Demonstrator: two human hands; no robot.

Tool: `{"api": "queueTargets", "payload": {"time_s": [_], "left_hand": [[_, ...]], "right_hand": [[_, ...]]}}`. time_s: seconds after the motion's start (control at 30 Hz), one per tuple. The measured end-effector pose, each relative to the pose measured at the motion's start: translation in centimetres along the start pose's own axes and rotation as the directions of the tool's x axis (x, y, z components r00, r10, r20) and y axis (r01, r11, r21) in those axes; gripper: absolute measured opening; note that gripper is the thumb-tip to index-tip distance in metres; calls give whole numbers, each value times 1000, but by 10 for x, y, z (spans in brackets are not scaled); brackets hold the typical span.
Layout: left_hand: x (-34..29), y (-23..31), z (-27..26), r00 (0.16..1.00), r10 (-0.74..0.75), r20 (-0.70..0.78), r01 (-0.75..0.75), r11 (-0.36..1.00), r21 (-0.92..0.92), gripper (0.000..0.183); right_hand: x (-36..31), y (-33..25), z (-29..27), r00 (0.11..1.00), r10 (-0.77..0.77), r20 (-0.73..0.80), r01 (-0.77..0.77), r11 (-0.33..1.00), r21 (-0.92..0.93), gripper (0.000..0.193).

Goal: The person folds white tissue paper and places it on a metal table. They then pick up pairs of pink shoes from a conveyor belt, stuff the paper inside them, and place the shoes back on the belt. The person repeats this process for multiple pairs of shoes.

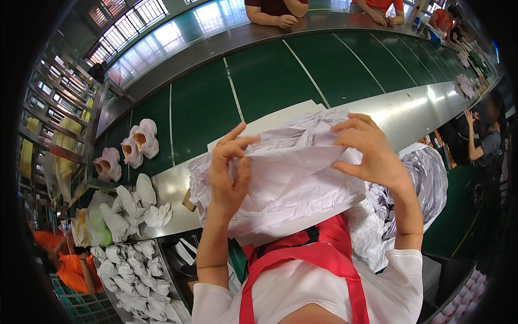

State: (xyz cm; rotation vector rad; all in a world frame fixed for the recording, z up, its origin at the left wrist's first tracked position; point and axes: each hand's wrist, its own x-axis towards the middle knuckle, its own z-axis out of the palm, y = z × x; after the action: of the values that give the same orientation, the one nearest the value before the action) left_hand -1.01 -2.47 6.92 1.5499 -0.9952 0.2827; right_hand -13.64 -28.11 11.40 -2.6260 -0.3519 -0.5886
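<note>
In front of me lies a stack of thin white crumpled paper sheets (302, 178), wrinkled and with a fold across its upper part. My left hand (229, 167) is over the left side of the stack, its fingers bent and apart, a little blurred. Over the right side is my right hand (369, 148), thumb and fingers spread on either side of the fold. Neither hand visibly grips a sheet. A flat white sheet (272, 120) shows beneath the stack's far edge.
Pale shoes (144, 138) stand on the green conveyor belt (199, 108) at left. Wadded white paper pieces (129, 210) lie on the metal ledge, with more paper wads (132, 275) below. A white sack of paper (423, 178) stands at my right. Co-workers' hands (287, 21) rest across the belt.
</note>
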Motion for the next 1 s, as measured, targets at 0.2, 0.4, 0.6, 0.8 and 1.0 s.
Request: {"api": "queueTargets", "payload": {"time_s": [0.2, 0.4, 0.6, 0.8, 1.0], "left_hand": [[-9, 5, -20, 944, -296, -147, 276, 951, -140, 10], [-17, -12, -41, 898, -412, -153, 427, 900, 85, 13], [-31, -32, -22, 858, -486, -167, 508, 753, 417, 16], [-23, -6, -27, 980, -118, -158, 193, 412, 890, 42], [-29, -8, 18, 951, -82, 300, -170, 668, 724, 59]], "right_hand": [[4, 9, -8, 932, 343, 119, -358, 816, 453, 25], [8, 27, -9, 834, 370, 409, -551, 598, 583, 33], [0, 59, 39, 805, 534, 259, -576, 808, 123, 40], [-3, 27, 33, 866, 500, -2, -499, 865, -58, 52], [16, -47, 70, 989, 127, 72, -114, 979, -171, 66]]}}
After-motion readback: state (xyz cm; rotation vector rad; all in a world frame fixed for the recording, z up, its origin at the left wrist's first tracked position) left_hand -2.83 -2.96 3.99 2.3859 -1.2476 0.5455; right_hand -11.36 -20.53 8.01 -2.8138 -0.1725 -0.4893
